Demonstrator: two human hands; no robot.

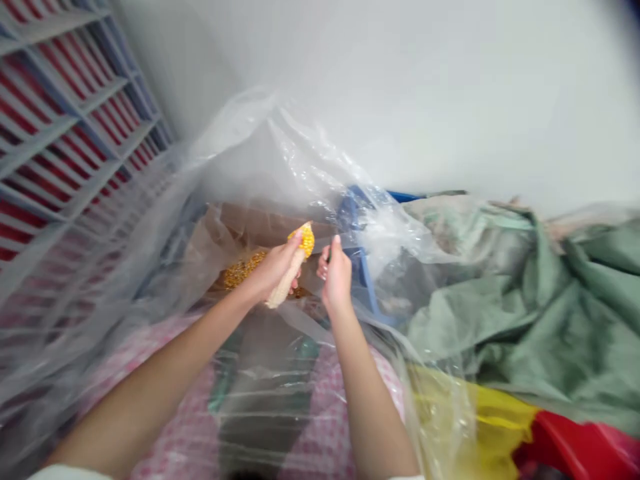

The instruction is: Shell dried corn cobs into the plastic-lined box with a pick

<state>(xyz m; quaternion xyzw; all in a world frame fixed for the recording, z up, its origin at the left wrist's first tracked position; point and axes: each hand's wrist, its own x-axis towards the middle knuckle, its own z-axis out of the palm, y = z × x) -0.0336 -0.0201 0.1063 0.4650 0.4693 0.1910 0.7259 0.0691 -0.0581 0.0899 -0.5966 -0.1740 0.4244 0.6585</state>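
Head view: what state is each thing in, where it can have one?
Corn cob: bare along most of its visible side, yellow kernels left at its upper end
Left hand: closed around the cob
Right hand: curled, apart from the cob; grip unclear
Loose kernels: piled
Clear plastic: spread out, creased
Green cloth: crumpled
Blue bin: partly covered by plastic

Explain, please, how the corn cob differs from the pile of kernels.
The cob is held in the left hand; the pile lies loose, partly hidden behind that hand. The cob is one long piece, mostly bare and pale; the pile is many small yellowish grains. Both show yellow kernels.
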